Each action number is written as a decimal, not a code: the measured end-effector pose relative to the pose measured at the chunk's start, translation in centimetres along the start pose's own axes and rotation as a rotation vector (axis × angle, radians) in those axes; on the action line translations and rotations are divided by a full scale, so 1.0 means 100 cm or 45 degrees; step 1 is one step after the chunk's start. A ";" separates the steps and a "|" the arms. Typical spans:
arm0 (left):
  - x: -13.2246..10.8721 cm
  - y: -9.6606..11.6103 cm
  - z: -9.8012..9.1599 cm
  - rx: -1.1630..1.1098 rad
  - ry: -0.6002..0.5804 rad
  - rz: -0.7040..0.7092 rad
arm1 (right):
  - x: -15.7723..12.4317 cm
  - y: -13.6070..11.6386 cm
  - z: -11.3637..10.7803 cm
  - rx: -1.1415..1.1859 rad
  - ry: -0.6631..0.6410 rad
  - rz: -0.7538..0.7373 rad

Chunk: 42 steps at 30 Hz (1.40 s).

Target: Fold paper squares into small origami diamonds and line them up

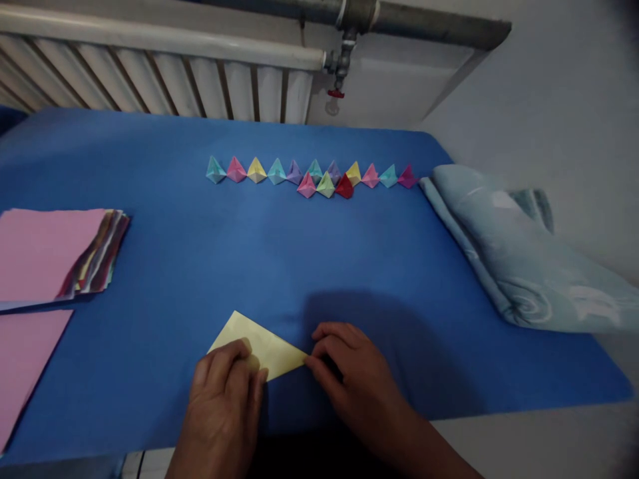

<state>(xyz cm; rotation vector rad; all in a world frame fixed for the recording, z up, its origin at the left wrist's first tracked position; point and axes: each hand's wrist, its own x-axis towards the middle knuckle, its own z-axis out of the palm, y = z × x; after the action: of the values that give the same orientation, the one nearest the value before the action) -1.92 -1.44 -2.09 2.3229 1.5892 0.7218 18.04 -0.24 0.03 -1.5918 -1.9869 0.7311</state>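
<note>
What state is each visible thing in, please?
Yellow paper, apparently folded, flat
Left hand, resting on paper
Right hand, fingertips at paper's tip
Origami pieces, folded, lined up, three in front
Pink-topped paper stack, edges uneven
Nearer pink paper, flat
Patterned blanket, folded
Radiator valve, open or shut unclear

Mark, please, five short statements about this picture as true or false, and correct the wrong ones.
1. The left hand touches the pale yellow flat paper. True.
2. The right hand is well apart from this paper. False: it touches the paper's right corner.
3. The small, pointed, folded shapes of coloured paper stand beyond both hands. True.
4. The folded, pale blue-green patterned cloth lies at the left of the picture. False: it lies at the right.
5. A pink paper sheet tops the stack at the left. True.
</note>
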 end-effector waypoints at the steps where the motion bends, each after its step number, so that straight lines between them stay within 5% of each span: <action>1: 0.000 0.000 0.000 -0.001 -0.013 0.006 | 0.000 -0.001 0.000 0.000 0.003 0.004; 27: -0.001 -0.002 0.001 0.050 0.021 -0.019 | 0.002 -0.002 -0.002 -0.082 0.012 0.092; 31: -0.002 -0.009 0.003 0.102 0.060 0.060 | 0.001 -0.001 -0.001 -0.089 0.032 0.113; 37: 0.001 -0.013 0.001 0.172 -0.052 0.474 | 0.003 0.004 0.001 -0.089 0.081 0.128; 42: 0.003 -0.008 0.001 0.155 -0.089 0.516 | 0.002 -0.006 -0.005 -0.022 0.150 0.024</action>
<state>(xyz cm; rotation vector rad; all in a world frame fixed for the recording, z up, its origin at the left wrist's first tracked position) -2.41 -0.85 -2.44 2.7660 1.1724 0.6272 17.87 -0.08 0.82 -1.6272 -1.9012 0.6143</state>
